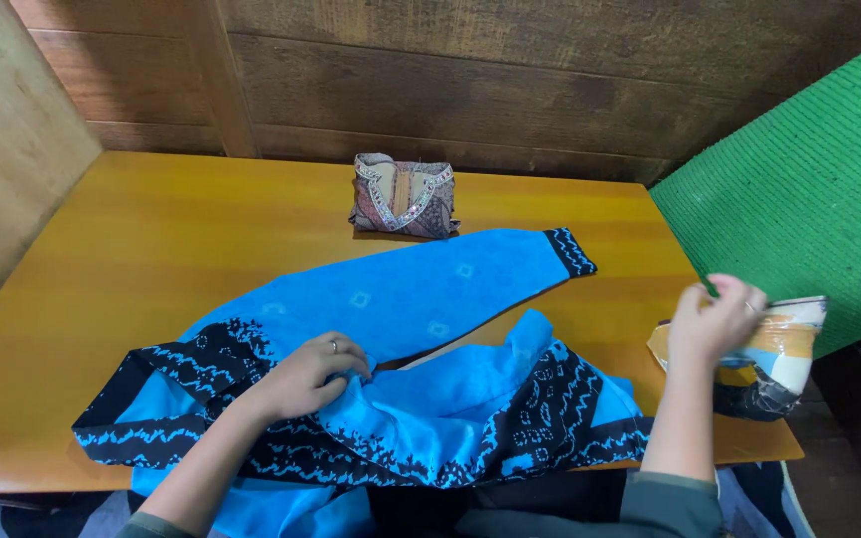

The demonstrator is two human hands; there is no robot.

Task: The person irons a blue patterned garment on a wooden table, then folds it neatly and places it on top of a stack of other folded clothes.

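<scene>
Blue garment (401, 299) lies spread across the table (132, 249), long axis running from lower left up to the sleeve cuff (572, 251) at upper right. Left hand (309, 377) rests on it near the middle, fingers curled and pinching a fold of blue cloth. Right hand (715, 324) is off to the right at the table edge, well clear of the garment, closed around a bundle of orange, white and pale-blue cloth (784, 349). So the left hand is the nearer one to the garment. A folded patterned cloth (404, 196) sits beyond the sleeve, apart from it. Garment's near hem drops below the table edge, cut off; right fingertips hidden behind the bundle
</scene>
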